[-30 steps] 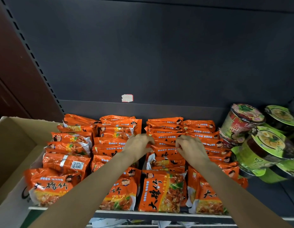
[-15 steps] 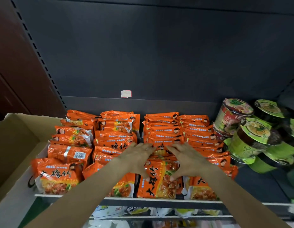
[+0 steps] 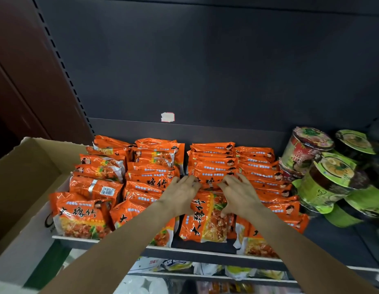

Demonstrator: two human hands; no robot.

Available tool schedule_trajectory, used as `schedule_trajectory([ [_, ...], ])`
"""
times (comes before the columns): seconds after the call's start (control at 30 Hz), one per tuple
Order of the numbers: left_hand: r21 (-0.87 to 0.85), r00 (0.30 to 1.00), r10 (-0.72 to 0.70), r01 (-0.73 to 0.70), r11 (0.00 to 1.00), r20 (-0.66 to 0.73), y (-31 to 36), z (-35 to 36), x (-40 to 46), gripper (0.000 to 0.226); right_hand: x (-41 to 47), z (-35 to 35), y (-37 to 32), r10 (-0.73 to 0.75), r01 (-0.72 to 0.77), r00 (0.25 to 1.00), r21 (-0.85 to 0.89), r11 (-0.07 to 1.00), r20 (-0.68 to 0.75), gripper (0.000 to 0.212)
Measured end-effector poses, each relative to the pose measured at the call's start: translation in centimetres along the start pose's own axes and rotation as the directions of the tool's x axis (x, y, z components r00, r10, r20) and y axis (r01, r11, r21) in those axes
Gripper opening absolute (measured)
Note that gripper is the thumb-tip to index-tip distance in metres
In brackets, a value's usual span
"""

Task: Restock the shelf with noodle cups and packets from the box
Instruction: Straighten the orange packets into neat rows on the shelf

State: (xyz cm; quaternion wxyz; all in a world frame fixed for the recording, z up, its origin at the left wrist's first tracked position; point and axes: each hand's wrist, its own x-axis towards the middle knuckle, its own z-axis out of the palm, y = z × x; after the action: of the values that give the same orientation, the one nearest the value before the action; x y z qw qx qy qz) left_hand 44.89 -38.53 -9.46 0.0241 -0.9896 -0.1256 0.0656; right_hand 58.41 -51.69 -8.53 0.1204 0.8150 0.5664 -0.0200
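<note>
Orange noodle packets (image 3: 152, 181) fill the dark shelf (image 3: 205, 254) in four rows running front to back. My left hand (image 3: 182, 194) and my right hand (image 3: 239, 194) meet over the third row. They hold the front packet (image 3: 205, 221) of that row by its upper corners. The right thumb presses on its printed face and the fingers curl over its top edge. The packet leans back against the row, with a dark strip of bare shelf in front of it. The open cardboard box (image 3: 25, 177) stands at the left, its inside mostly hidden.
Green-lidded noodle cups (image 3: 324, 183) and a red cup (image 3: 305, 151) lie tipped in a pile at the shelf's right end. A dark back panel with a small white label (image 3: 167, 117) rises behind. A lower shelf holds white and yellow packets (image 3: 163, 266).
Both hands came forward from the middle of the third row to its front packet. That packet now stands further back from the shelf lip than half a second ago.
</note>
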Motion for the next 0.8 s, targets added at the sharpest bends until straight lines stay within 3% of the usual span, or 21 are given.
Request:
schedule_trajectory([
  [0.17, -0.081, 1.000, 0.010, -0.010, 0.997, -0.003, 0.4, 0.2, -1.5, 0.091, -1.1, -0.2, 1.0, 0.019, -0.022, 1.000, 0.239, 0.971, 0.013, 0.098],
  [0.23, -0.123, 0.999, 0.024, -0.029, 0.992, -0.039, 0.5, 0.2, -2.2, 0.083, -1.7, -0.5, 1.8, 0.062, -0.052, 0.998, 0.317, 0.947, -0.024, 0.092],
  [0.4, -0.177, 0.989, 0.052, -0.076, 0.981, -0.138, 0.5, 0.0, -3.6, 0.052, -2.5, -0.4, 2.1, 0.087, -0.052, 0.992, 0.344, 0.937, -0.087, 0.051],
  [0.53, -0.266, 0.994, 0.072, -0.091, 0.960, -0.083, 0.6, -0.5, -3.9, 0.046, -2.9, -0.5, 1.8, 0.158, -0.116, 0.984, 0.379, 0.918, -0.081, 0.042],
  [0.67, -0.305, 0.995, 0.093, -0.099, 0.947, -0.034, 0.9, -0.7, -3.7, 0.046, -2.7, -0.5, 1.3, 0.203, -0.168, 0.975, 0.306, 0.937, -0.086, 0.030],
  [0.8, -0.374, 0.992, 0.121, -0.119, 0.920, -0.018, 0.8, -0.3, -3.7, 0.044, -2.3, -1.0, 0.2, 0.260, -0.172, 0.952, 0.419, 0.891, -0.162, 0.017],
])
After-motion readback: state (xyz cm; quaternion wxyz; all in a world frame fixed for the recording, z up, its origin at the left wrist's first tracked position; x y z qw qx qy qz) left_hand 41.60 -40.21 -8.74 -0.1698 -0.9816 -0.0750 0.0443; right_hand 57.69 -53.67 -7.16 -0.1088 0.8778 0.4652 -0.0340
